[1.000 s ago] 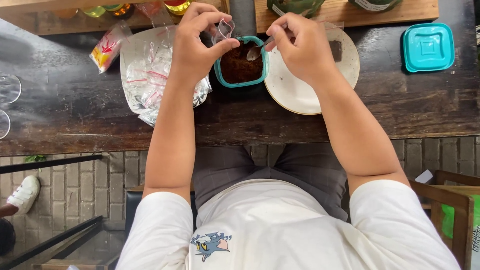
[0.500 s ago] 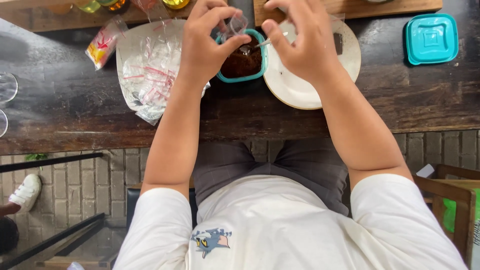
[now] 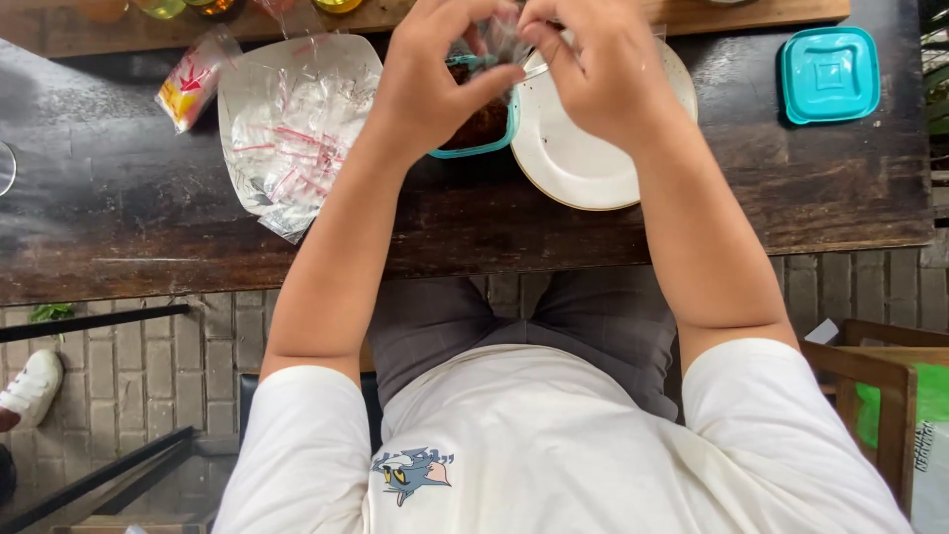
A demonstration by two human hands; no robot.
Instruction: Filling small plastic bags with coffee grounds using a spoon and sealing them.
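My left hand [image 3: 435, 74] and my right hand [image 3: 593, 69] meet above a teal container [image 3: 479, 133] filled with dark brown stuff. Together they pinch a small clear plastic bag [image 3: 504, 35] between their fingertips. A thin metal utensil handle [image 3: 539, 69] shows under my right fingers; which hand holds it I cannot tell. A white plate [image 3: 583, 163] lies just right of the container, partly under my right hand.
A pile of clear plastic bags [image 3: 292, 129] lies left of the container on the dark wooden table [image 3: 119, 208]. A small yellow-and-red packet [image 3: 193, 84] lies farther left. A teal lid [image 3: 828, 74] rests at the far right. Jars line the back edge.
Both hands have drawn closer together over the container and now cover more of it and the plate. The view has shifted slightly downward.
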